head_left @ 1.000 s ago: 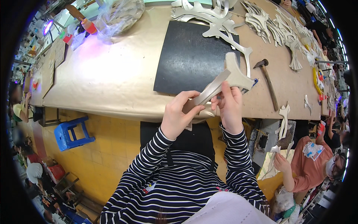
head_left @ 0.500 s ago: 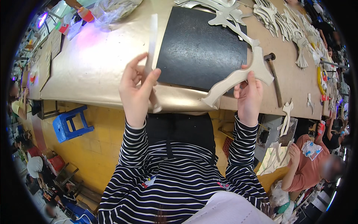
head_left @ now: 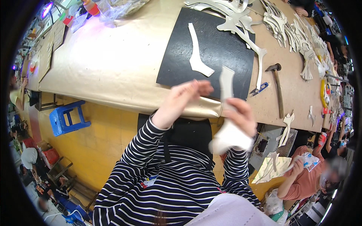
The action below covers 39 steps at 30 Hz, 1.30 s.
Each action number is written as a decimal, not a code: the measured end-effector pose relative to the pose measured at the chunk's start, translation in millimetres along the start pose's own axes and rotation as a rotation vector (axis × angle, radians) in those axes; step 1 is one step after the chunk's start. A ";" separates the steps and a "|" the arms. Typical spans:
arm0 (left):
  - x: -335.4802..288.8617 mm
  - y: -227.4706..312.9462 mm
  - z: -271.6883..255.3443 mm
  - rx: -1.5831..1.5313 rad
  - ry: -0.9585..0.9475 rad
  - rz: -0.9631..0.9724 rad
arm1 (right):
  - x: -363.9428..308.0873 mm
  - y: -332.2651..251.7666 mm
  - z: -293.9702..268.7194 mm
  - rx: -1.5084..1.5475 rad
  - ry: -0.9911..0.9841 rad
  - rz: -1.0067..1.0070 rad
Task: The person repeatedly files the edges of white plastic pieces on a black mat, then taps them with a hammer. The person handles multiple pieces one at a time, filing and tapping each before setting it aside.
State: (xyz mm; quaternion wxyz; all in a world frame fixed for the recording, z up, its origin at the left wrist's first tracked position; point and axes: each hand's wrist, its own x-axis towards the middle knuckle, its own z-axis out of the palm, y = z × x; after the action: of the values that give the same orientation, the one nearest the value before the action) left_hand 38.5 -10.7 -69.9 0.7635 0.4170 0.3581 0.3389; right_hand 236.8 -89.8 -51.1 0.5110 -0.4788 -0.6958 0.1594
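My right hand (head_left: 241, 117) is closed on a pale, flat cut-out piece (head_left: 227, 84). Its narrow arm points up over the mat's near edge, and its wide end (head_left: 232, 137), blurred by motion, hangs over my lap. Left of it, my left hand (head_left: 183, 100) hovers at the table's front edge with its fingers stretched out, slightly blurred and with nothing visible in them. A similar pale cut-out piece (head_left: 197, 60) with a flared lower end lies on the black mat (head_left: 177, 52), beyond my left hand.
Several pale cut-out pieces (head_left: 241, 20) overlap the mat's far right corner, with more piles (head_left: 279, 26) farther right. Blue-handled snips (head_left: 259, 89) and a hammer (head_left: 278, 88) lie right of the mat. A blue stool (head_left: 69, 117) stands at left; a person (head_left: 298, 177) sits at right.
My left hand has let go of its pale piece and moved right; one now lies on the mat. My right hand has drawn its piece nearer and turned it. The snips have come into sight.
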 end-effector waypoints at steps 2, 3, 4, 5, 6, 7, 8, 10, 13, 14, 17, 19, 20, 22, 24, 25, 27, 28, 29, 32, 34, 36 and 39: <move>-11.7 -1.6 4.7 -0.170 -0.095 -0.126 | -3.1 1.2 12.2 -0.117 -0.213 -0.038; -14.9 -1.6 5.9 -0.176 -0.091 -0.106 | -3.3 3.5 18.4 -0.188 -0.307 -0.069; -13.5 -0.6 4.5 -0.147 -0.004 -0.105 | -4.6 3.7 22.3 -0.222 -0.338 -0.032; -13.7 0.6 3.1 -0.114 0.036 -0.076 | -4.4 5.7 25.0 -0.233 -0.315 -0.058; -13.7 2.6 0.5 -0.099 0.063 -0.083 | -5.1 5.9 26.8 -0.213 -0.243 -0.027; -13.5 4.3 -1.8 -0.077 0.109 -0.109 | -5.2 6.6 27.0 -0.190 -0.165 0.019; -12.9 5.0 -2.7 -0.072 0.106 -0.079 | -5.4 7.0 26.4 -0.144 -0.082 0.112; -13.0 5.5 -2.9 -0.049 0.137 -0.065 | -5.4 8.4 23.5 -0.009 0.081 0.296; -14.1 3.5 1.5 -0.003 0.142 -0.025 | -7.0 9.8 21.8 0.176 0.146 0.480; -14.2 2.3 3.7 0.007 0.144 -0.050 | -7.7 10.6 22.8 0.195 0.125 0.505; -17.4 -2.7 11.2 0.026 0.094 -0.047 | -12.4 9.6 27.6 0.362 0.078 0.599; -21.7 -6.4 15.7 0.080 0.037 -0.053 | -16.3 7.0 30.3 0.456 0.094 0.689; -22.1 -8.0 17.0 0.191 -0.006 -0.016 | -18.0 5.6 30.3 0.509 0.091 0.731; -18.3 -8.2 13.3 0.361 -0.020 0.083 | -19.9 4.0 28.0 0.535 0.110 0.754; -2.8 -5.7 3.7 0.704 0.011 0.470 | -20.2 4.1 23.8 0.529 0.144 0.743; 10.4 -3.9 -3.1 0.743 0.042 0.515 | -20.0 4.3 21.4 0.518 0.171 0.749; 49.7 3.4 -22.0 1.010 0.030 0.717 | -19.8 4.3 17.4 0.540 0.177 0.772; 69.3 6.7 -29.8 1.183 0.004 0.760 | -19.7 4.0 15.9 0.523 0.162 0.787; 86.4 9.7 -36.6 1.343 -0.050 0.747 | -19.3 3.6 13.5 0.502 0.160 0.809; 114.4 10.6 -47.2 1.576 -0.164 0.768 | -19.0 -0.6 10.6 0.481 0.161 0.799; 121.2 12.4 -51.7 1.657 -0.267 0.652 | -18.3 -2.3 8.7 0.482 0.175 0.793; 121.1 13.7 -54.7 1.671 -0.237 0.635 | -18.3 -2.2 7.7 0.500 0.207 0.816; 115.5 20.9 -62.9 1.613 -0.180 0.623 | -19.1 2.1 10.0 0.598 0.260 0.842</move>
State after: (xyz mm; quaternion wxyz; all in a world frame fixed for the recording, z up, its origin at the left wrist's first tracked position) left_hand 41.1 117.2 -106.9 0.1326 0.9351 0.2970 0.1409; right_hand 229.6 -101.9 -67.6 0.5989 -0.5660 -0.2987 0.4814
